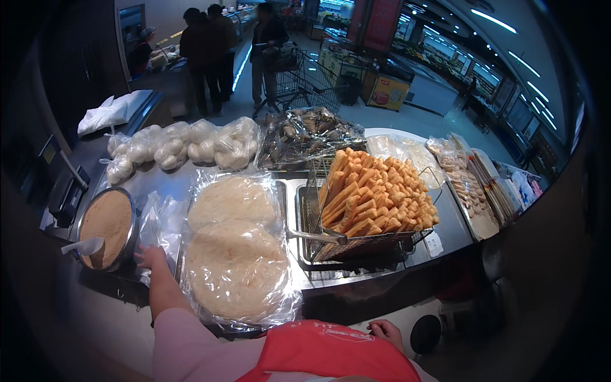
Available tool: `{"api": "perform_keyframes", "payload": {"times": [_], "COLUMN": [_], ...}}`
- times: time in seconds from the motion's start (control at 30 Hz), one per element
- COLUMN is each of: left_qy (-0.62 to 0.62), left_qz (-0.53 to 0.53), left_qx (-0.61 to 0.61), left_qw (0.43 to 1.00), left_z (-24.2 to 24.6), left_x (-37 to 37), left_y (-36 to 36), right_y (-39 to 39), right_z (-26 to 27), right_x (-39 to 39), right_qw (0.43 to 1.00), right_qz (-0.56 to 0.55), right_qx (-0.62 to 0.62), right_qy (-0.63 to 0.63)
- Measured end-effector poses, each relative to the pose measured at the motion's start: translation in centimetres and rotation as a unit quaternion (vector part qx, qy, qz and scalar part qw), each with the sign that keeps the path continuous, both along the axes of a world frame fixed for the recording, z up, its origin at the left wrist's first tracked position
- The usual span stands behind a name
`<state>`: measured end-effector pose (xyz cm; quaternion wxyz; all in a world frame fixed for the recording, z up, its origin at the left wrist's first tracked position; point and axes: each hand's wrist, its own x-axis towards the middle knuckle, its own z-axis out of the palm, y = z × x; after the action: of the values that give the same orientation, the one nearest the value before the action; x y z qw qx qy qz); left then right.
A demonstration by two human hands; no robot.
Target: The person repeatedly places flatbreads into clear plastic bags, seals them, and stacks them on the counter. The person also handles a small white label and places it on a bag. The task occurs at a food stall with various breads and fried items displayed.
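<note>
My left hand point(152, 257) reaches over the counter with its fingers spread, at the lower end of a pile of clear plastic bags point(162, 217); whether it touches them I cannot tell. Left of it stands a metal bowl of light brown powder or crumbs point(109, 224) with a white scoop point(89, 246) in it. Large round flatbreads point(236, 267) under clear plastic lie to the right of my left arm. My right hand point(385, 330) hangs low beside the red apron point(329, 353), its fingers curled; I see nothing in it. Fried dough sticks point(377, 196) fill a wire basket point(363, 243) beyond it.
Bagged white buns point(172, 145) line the back left. Plastic-covered dark food point(312, 133) sits behind the basket, and packaged flat goods point(470, 191) lie at the right. A scale point(67, 191) stands at the left edge. Several people and a shopping cart point(300, 76) are beyond the counter.
</note>
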<state>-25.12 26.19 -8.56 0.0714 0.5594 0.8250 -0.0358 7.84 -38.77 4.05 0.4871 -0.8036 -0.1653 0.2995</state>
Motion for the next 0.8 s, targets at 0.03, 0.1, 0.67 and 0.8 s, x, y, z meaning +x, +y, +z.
{"api": "perform_keyframes", "payload": {"times": [0.03,0.1,0.67,0.8], "left_qy": [0.014,0.019,-0.431,-0.594], "left_qz": [-0.019,-0.047,-0.513,-0.495], "left_qx": [-0.001,0.055,0.368,0.286], "left_qw": [1.0,0.997,0.645,0.566], "left_z": [-0.6,-1.6,27.2,27.4], "left_x": [-0.7,-1.4,-2.6,-7.6], "left_y": [0.4,1.6,-16.7,-22.0], "right_y": [-0.1,0.3,17.0,22.9], "right_z": [0.1,0.3,4.3,3.3], "right_x": [-1.0,-2.5,-1.8,-2.1], "right_qw": [1.0,1.0,0.944,0.915], "right_qz": [0.003,-0.019,0.257,0.293], "right_qx": [-0.028,0.005,0.206,0.248], "right_qy": [-0.007,0.012,-0.019,0.127]}}
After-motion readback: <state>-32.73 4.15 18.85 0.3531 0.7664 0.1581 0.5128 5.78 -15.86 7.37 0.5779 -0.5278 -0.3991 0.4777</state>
